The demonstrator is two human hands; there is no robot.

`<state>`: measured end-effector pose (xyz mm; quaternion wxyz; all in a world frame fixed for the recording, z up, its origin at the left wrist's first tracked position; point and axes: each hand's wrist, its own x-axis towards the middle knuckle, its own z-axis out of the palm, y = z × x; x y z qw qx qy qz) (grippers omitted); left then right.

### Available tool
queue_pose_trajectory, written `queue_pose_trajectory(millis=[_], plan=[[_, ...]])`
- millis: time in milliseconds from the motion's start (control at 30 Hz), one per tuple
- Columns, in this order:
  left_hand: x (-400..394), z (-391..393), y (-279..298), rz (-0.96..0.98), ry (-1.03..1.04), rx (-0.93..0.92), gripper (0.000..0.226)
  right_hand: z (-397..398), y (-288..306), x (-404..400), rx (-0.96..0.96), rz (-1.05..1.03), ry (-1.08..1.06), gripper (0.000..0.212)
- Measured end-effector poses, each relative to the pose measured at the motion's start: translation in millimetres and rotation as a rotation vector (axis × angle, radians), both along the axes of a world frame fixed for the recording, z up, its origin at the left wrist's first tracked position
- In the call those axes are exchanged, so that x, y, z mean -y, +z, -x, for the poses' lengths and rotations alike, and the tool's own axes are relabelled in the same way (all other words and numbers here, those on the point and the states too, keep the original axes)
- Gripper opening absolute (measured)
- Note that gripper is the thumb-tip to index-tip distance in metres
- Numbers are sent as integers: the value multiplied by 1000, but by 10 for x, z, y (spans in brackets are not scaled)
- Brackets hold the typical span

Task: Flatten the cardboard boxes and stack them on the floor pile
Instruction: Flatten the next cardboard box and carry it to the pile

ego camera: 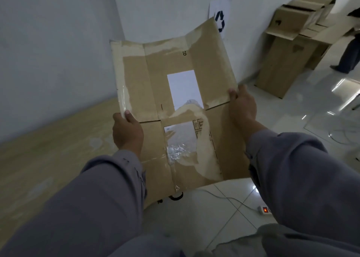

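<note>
Head view: a flattened cardboard box (181,108) is held up in front of the person, gripped at its left edge by the left hand (127,132) and at its right edge by the right hand (242,104) — both closed on it, thumbs on the near face. Clear tape and a white label (184,89) are seen on it, while flat cardboard (48,139) lies on the floor at left — unflattened boxes (296,34) are stacked near the far wall.

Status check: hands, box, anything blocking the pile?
Left hand and right hand grip the flattened brown cardboard box by its sides. Tan floor pile lies left. Nothing blocks it.
</note>
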<state>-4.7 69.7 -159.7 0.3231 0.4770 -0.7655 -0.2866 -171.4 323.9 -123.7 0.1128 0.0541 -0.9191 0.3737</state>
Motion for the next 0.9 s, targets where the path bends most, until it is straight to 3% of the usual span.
queue_pose_trajectory(millis=[567,900], plan=[[-242,2444,-94,-8,-198,-14,43,1872,-118,-435,27,63,-208,21],[-442,3245,-101,-53,-255,-28,42,2602,-62,-702,18,25,-231,17]])
